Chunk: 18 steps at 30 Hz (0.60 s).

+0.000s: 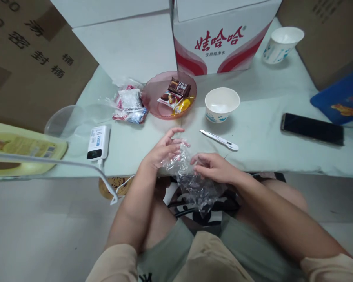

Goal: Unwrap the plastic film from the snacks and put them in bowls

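A crumpled clear plastic bag (191, 176) hangs at the table's front edge, between my two hands and over my lap. My left hand (166, 149) grips its upper left part with curled fingers, the index finger stretched out; a small pink-red patch shows in the plastic there. On the other side, the bent fingers and thumb of my right hand (213, 166) close on the bag's right edge. A white utility knife (219, 140) lies on the table just beyond my right hand. Past it stands a white paper bowl (222, 103) with a blue-green print.
A pink scalloped bowl (151, 94) holds several wrapped snacks, with a bag of small packets (130, 103) beside it. Around them are a power bank (98, 143), phone (312, 129), second paper bowl (278, 47), yellow bottle (53, 150) and blue package (341, 96). Boxes (217, 43) line the back.
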Motion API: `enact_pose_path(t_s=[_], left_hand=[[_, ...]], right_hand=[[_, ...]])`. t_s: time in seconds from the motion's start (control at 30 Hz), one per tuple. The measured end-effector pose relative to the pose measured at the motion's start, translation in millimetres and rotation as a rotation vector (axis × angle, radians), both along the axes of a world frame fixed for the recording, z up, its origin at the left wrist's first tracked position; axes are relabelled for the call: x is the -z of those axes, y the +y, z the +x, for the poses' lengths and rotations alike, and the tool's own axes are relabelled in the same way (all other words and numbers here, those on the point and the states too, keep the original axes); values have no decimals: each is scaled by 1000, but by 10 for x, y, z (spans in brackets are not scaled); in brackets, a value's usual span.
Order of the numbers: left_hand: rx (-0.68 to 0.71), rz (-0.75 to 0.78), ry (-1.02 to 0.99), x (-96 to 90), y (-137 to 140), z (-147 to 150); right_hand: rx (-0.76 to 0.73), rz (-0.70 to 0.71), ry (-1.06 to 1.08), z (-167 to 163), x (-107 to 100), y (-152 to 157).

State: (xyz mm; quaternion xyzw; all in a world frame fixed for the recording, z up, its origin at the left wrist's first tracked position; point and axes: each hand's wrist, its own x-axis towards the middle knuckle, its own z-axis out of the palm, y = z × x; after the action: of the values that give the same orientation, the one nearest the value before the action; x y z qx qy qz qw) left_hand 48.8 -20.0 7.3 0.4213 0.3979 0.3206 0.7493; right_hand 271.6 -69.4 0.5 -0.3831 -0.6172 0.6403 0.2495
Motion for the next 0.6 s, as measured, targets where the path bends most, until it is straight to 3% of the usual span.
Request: enact_pose_path(t_s=[0.2,0.37,0.47,0.6], left_hand=[[-17,2,-20,87,66,-14],[-85,49,-127,70,-53,-10],[-50,-58,-162,70,-313,81],[-26,-152,-208,68,-888,320]], right_hand=[[326,-20,41,28,1,84],[438,-67,104,-22,25,45],[479,-97,147,-37,-5,-179],[462,-155,160,23,-19,-688]])
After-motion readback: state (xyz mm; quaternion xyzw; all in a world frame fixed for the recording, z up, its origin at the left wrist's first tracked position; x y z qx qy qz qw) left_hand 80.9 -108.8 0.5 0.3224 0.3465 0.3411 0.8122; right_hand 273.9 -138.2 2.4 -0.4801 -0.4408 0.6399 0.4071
